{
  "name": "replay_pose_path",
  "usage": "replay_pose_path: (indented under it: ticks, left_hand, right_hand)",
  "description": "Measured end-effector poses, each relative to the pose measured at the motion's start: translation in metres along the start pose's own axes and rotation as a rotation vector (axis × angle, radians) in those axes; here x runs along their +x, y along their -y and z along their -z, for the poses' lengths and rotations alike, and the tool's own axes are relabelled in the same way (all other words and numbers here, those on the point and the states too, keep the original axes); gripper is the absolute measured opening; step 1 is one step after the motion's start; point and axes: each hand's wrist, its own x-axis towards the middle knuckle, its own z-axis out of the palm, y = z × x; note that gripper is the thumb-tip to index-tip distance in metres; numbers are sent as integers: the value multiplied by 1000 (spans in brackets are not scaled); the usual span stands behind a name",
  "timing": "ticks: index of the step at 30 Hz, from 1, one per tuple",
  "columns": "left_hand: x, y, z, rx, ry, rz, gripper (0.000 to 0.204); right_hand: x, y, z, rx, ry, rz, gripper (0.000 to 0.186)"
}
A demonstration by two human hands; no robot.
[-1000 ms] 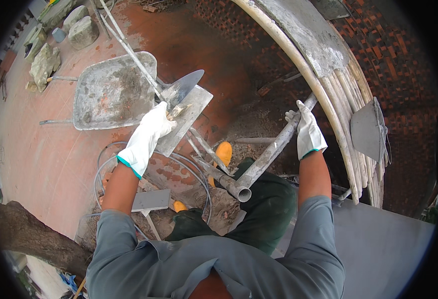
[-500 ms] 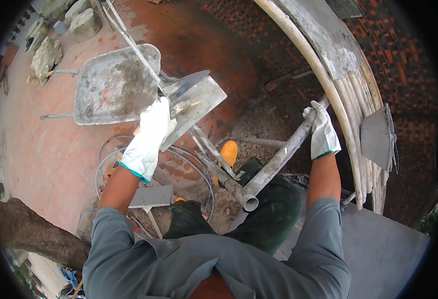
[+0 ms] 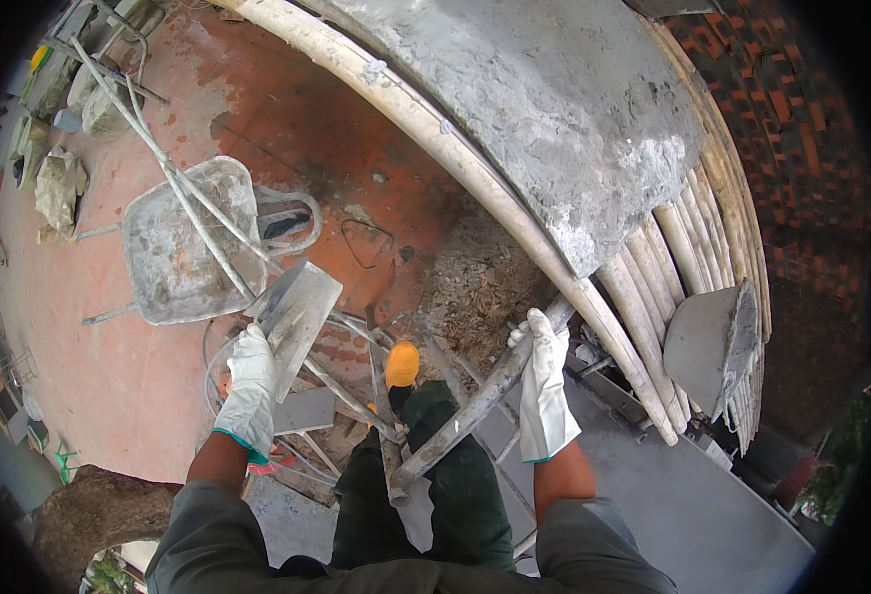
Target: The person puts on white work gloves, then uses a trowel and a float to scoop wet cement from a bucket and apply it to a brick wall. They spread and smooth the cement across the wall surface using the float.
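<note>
My left hand, in a white glove with a green cuff, is closed on a flat rectangular plastering float. The float is grey and tilted, with a handle on its face. A darker metal blade, seemingly a trowel, lies against it in the same grip. How the fingers wrap around both is partly hidden. My right hand, gloved alike, closes around a thick grey metal pipe. This pipe slants from between my legs up to the wooden poles at right.
Wooden poles carry a slab smeared with grey mortar; a grey bucket rests on them. Thin scaffold tubes cross in front of a wheelbarrow. My yellow boot stands among pipes. A tree trunk is at lower left.
The view has shifted, showing more of the mortared slab. My left hand, still holding the float, sits lower and farther left. My right hand stays on the pipe, lower and left in view.
</note>
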Motion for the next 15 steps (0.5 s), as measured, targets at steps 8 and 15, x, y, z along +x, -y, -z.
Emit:
replay_pose_path:
  ticks: [8,15]
  left_hand:
    - [26,-21,35,-199,266,239,49]
    - [16,-60,173,-834,6,291,70]
  right_hand:
    - [17,-3,2,-192,-102,-188,28]
    - [22,11,0,-298,-112,-407,33]
